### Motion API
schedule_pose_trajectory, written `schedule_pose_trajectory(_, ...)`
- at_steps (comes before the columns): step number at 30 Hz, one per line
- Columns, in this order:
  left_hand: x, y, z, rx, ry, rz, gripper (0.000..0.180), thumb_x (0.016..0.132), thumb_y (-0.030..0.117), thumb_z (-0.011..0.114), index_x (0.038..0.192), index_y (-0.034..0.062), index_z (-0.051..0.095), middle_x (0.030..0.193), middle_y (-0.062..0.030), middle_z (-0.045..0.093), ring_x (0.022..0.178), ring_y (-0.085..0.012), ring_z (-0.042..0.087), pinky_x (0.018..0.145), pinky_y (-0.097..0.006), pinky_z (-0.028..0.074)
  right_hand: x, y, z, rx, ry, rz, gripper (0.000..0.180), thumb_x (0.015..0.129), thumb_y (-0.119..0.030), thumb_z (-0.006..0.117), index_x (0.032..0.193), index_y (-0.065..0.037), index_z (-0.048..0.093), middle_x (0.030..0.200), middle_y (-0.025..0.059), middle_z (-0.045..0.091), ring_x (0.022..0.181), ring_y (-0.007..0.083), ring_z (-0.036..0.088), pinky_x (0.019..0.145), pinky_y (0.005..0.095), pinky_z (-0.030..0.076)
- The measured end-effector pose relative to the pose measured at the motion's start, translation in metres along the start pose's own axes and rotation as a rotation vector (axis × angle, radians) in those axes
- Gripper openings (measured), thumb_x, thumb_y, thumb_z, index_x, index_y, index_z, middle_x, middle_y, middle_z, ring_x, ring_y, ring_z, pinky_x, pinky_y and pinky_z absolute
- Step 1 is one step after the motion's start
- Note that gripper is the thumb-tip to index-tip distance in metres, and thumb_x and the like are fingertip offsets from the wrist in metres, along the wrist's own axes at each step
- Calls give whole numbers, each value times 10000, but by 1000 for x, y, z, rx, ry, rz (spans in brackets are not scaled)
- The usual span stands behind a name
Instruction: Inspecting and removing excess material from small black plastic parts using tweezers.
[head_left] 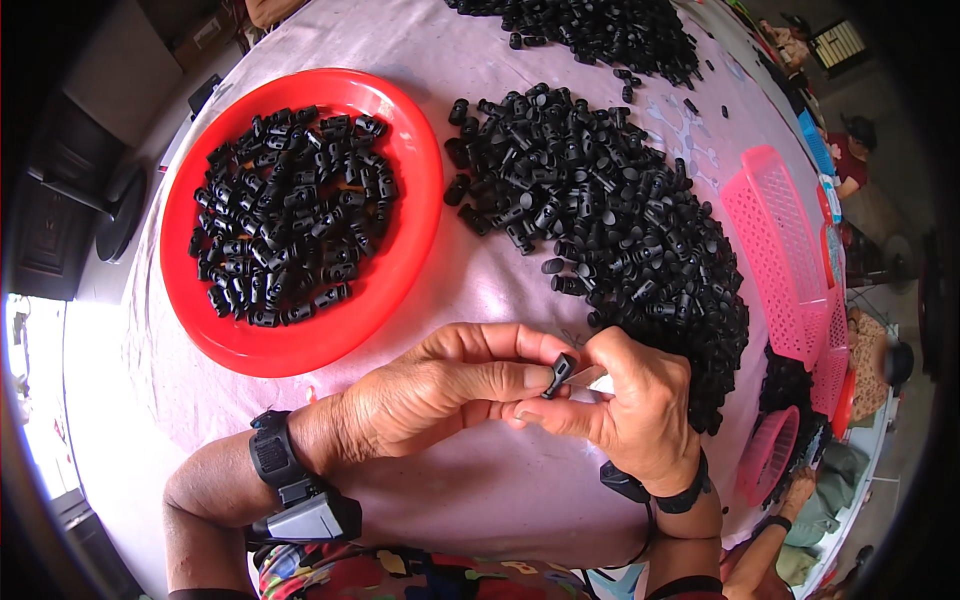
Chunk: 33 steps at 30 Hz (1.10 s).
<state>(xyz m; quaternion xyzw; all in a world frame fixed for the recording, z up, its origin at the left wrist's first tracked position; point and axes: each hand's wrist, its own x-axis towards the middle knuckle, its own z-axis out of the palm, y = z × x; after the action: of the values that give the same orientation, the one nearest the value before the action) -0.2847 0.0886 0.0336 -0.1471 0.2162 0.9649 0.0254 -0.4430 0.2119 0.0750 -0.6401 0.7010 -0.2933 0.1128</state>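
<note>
My left hand (420, 390) pinches a small black plastic cord lock (559, 375) between thumb and fingertips, over the near part of the table. My right hand (645, 405) is closed close beside it, its thumb and fingertips meeting the left fingers under the cord lock. A small whitish thing (602, 384) with a thin, shiny edge shows within the right hand's grip; most of it is hidden. Beyond my left hand, a red round tray (425, 215) holds many black cord locks (285, 215). A big loose heap of black cord lock parts (620, 220) lies past my right hand.
A pinkish cloth (480, 285) covers the table. Another black heap (600, 35) lies at the far side. Pink perforated baskets (775, 250) and a smaller pink basket (770, 455) stand to the right. Another person's hand (798, 495) is at the lower right; another person (850, 160) sits farther off.
</note>
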Motion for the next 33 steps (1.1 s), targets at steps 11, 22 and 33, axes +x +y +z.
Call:
schedule_pose_trajectory(11, 0, 3, 4, -31, 18, -29, 304, 920, 85, 590, 1217, 18, 581, 1064, -51, 632, 984, -129, 595, 869, -275, 470, -2, -3, -1, -15, 11, 26, 507, 627, -420, 858, 734, -31, 549, 619, 89, 623, 536, 201, 645, 482, 299, 496)
schedule_pose_trajectory(22, 2, 0, 1, -10, 27, -16, 309, 926, 87, 582, 1227, 17, 576, 1034, -59, 631, 946, -128, 596, 848, -266, 468, -2, -4, -2, -50, 16, 30, 517, 632, -436, 848, 709, -40, 525, 615, 93, 613, 520, 220, 631, 473, 314, 489)
schedule_pose_trajectory(33, 2, 0, 0, 36, -26, -2, 308, 929, 99, 592, 1233, 54, 573, 1225, -37, 603, 964, -75, 565, 823, -221, 439, -2, -5, -2, -110, 18, 7, 534, 650, -474, 814, 722, -39, 512, 602, 89, 621, 529, 229, 645, 467, 315, 489)
